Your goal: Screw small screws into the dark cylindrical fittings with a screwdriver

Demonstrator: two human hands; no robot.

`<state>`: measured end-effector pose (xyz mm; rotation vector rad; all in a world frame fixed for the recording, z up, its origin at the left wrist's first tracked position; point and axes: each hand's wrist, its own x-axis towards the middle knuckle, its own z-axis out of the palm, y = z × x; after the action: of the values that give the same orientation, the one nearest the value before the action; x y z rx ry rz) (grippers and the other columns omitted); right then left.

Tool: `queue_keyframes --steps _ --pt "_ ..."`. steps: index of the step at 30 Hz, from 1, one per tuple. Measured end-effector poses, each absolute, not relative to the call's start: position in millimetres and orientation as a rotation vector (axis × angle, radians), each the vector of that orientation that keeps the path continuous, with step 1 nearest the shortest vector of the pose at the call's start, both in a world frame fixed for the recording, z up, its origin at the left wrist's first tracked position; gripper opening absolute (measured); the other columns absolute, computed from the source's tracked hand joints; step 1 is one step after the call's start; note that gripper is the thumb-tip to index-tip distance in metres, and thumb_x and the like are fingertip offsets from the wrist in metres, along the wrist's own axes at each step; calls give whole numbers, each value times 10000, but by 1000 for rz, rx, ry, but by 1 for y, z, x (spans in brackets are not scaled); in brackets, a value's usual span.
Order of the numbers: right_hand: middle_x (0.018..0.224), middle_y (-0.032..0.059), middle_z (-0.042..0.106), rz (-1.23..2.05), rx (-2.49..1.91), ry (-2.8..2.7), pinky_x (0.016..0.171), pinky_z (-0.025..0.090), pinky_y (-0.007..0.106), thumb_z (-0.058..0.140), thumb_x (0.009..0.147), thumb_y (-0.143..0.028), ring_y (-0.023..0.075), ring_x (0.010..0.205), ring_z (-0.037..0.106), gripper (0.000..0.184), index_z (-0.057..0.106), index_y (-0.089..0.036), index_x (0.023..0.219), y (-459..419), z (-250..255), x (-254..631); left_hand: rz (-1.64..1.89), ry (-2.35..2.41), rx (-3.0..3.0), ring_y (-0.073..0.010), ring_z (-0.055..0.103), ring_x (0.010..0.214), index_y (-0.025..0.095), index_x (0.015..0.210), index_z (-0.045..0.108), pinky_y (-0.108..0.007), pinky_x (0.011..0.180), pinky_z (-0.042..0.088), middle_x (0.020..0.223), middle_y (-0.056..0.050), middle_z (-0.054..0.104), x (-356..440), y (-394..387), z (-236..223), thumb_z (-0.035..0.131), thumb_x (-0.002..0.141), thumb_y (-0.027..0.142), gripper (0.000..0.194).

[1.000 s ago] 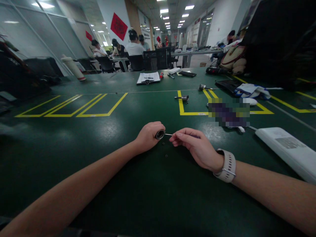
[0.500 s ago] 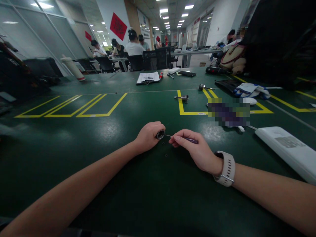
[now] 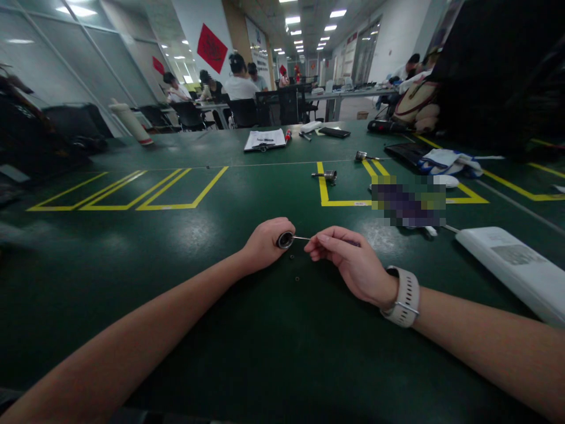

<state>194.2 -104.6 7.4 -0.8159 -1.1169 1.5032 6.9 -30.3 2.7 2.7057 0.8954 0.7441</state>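
Observation:
My left hand [image 3: 263,244] is closed around a round metal part [image 3: 285,239], whose ring-shaped open end faces right; the rest of it is hidden in my fist. In my right hand [image 3: 348,262], pinched between thumb and fingers, is a thin screwdriver [image 3: 302,238] with a dark handle. Its slim shaft points left and its tip reaches the part's open end; whether it touches cannot be made out. On the table below lie a tiny ring [image 3: 292,257] and another tiny ring [image 3: 297,279].
Two metal cup-shaped parts with shafts, one nearer [image 3: 327,175] and one farther [image 3: 362,156], lie by the yellow tape. A white power-bank-like box [image 3: 514,265] sits at right. Farther back are a clipboard [image 3: 265,140], a black phone-like slab [image 3: 334,132] and a cloth [image 3: 450,161]. People sit beyond.
My right hand has shifted slightly and turned, and more of the screwdriver's handle is now covered by the fingers. My left hand with the metal part has barely moved.

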Motion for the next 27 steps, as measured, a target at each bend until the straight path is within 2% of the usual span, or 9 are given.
queue_keyframes --steps 5,12,18,23,27 --pt "839 38 655 1312 -926 -1367 761 470 343 567 816 -286 159 798 600 148 656 -169 827 -109 7 192 679 965 2798 -124 474 631 149 697 517 -243 583 354 665 -1 506 7 -32 2 468 740 97 83" --pt "817 40 671 1623 -831 -1087 725 468 290 563 807 -223 126 745 600 113 650 -151 794 -103 8 196 644 940 2778 -126 467 625 151 699 517 -254 594 355 662 1 496 7 -33 4 454 747 83 105" --pt "792 38 673 1642 -824 -1052 707 465 281 575 795 -223 123 719 600 106 645 -148 770 -102 10 195 628 893 2722 -120 478 626 156 697 511 -243 591 364 667 6 499 8 -32 4 461 748 90 97" --pt "771 33 658 1499 -869 -1129 696 468 300 572 802 -238 135 719 598 108 632 -152 775 -105 6 193 728 1068 2659 -116 468 606 163 674 491 -239 569 350 652 18 491 8 -29 0 502 739 130 75" --pt "862 30 651 1198 -995 -1371 764 473 337 547 834 -294 160 817 602 146 634 -180 861 -110 9 194 967 1364 2500 -123 469 617 173 699 476 -248 577 359 666 24 493 7 -25 -3 563 737 227 110"
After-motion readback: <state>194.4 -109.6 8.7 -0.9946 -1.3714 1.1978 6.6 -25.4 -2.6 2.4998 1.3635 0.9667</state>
